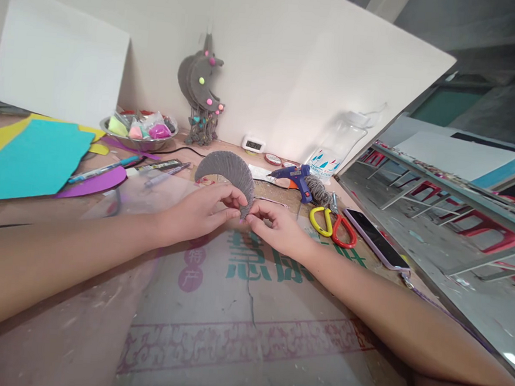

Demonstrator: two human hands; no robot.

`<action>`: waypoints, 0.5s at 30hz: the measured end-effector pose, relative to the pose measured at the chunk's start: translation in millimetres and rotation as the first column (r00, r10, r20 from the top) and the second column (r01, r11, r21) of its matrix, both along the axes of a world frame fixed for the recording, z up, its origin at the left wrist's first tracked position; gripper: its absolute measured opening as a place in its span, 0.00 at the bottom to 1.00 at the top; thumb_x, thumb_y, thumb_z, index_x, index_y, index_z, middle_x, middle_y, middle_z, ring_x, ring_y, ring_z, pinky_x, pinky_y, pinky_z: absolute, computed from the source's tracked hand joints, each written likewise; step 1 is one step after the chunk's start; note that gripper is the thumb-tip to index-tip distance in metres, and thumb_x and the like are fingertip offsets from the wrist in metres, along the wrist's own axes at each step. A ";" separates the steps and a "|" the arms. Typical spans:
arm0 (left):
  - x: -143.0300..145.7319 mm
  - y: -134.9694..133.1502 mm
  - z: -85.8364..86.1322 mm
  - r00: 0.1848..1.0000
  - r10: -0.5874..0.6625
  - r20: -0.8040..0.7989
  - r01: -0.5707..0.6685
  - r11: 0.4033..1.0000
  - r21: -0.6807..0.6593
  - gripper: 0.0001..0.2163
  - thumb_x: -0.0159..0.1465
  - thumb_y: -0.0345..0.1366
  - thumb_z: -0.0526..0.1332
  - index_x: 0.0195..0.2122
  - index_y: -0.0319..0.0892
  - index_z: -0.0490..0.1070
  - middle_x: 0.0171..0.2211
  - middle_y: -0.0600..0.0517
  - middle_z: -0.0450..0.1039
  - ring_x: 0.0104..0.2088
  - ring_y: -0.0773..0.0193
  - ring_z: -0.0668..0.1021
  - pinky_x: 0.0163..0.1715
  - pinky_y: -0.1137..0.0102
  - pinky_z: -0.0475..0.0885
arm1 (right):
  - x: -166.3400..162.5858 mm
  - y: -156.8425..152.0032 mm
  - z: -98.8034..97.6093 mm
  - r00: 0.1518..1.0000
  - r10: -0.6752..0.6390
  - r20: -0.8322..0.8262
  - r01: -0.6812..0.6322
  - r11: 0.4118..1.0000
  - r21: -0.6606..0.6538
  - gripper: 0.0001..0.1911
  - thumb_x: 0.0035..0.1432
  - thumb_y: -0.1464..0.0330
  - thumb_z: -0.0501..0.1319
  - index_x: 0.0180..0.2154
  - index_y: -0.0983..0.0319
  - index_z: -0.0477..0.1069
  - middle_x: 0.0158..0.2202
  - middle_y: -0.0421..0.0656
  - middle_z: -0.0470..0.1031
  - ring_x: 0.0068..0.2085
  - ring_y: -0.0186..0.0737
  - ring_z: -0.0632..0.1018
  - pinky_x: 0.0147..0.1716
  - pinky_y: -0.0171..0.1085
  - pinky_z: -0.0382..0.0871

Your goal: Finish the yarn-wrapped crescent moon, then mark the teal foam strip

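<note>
Grey yarn-wrapped crescent between both hands

Glue gun, scissors, phone

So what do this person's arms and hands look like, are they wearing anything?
Both forearms are bare right up to the picture's edge: no sleeves in view. The left hand and the right hand carry no gloves, and no watch, bracelet or ring shows. The fingernails look short and unpainted, though they are small in the picture.
</note>
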State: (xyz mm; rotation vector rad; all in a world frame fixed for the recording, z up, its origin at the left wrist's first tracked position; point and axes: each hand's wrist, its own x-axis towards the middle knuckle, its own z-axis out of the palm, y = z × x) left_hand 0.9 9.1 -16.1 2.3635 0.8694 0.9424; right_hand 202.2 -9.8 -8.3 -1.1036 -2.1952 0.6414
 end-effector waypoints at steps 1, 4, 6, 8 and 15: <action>-0.2 0.4 -0.3 1.000 -0.003 0.001 0.003 1.000 0.001 0.09 0.63 0.32 0.54 0.42 0.41 0.69 0.40 0.50 0.72 0.41 0.64 0.73 0.42 0.70 0.68 | 0.0 0.0 -0.1 1.000 0.001 -0.001 -0.001 1.000 -0.005 0.07 0.55 0.69 0.54 0.27 0.62 0.65 0.23 0.37 0.64 0.26 0.31 0.64 0.25 0.30 0.57; -0.7 0.6 -0.4 1.000 -0.008 -0.001 0.008 1.000 0.009 0.09 0.64 0.33 0.53 0.43 0.41 0.69 0.40 0.50 0.73 0.42 0.64 0.73 0.42 0.70 0.67 | 0.0 0.1 -0.5 1.000 0.002 -0.007 -0.002 1.000 -0.014 0.06 0.56 0.69 0.54 0.27 0.62 0.65 0.23 0.37 0.64 0.26 0.30 0.63 0.25 0.30 0.57; -0.7 -0.4 1.2 1.000 -0.002 -0.001 0.002 1.000 0.013 0.10 0.64 0.35 0.53 0.42 0.41 0.70 0.40 0.51 0.73 0.42 0.64 0.73 0.42 0.70 0.67 | 0.1 0.1 -0.6 1.000 0.000 -0.007 0.000 1.000 -0.015 0.06 0.55 0.69 0.54 0.27 0.62 0.65 0.24 0.37 0.64 0.26 0.31 0.64 0.25 0.30 0.57; -0.5 -2.5 4.2 1.000 0.010 0.012 -0.010 1.000 0.009 0.11 0.65 0.38 0.52 0.41 0.42 0.71 0.38 0.51 0.74 0.40 0.64 0.74 0.40 0.70 0.68 | 0.2 -0.1 -0.2 1.000 0.006 -0.009 -0.006 1.000 -0.016 0.06 0.55 0.69 0.54 0.27 0.62 0.64 0.24 0.37 0.64 0.26 0.31 0.64 0.26 0.30 0.57; -1.5 -9.1 14.6 0.994 0.104 0.038 -0.104 0.995 0.001 0.16 0.66 0.41 0.48 0.31 0.44 0.74 0.31 0.55 0.75 0.35 0.65 0.74 0.37 0.71 0.67 | 0.2 -1.5 3.6 0.998 0.054 -0.014 -0.055 0.997 -0.058 0.10 0.59 0.63 0.53 0.30 0.62 0.66 0.25 0.38 0.63 0.27 0.32 0.64 0.27 0.32 0.58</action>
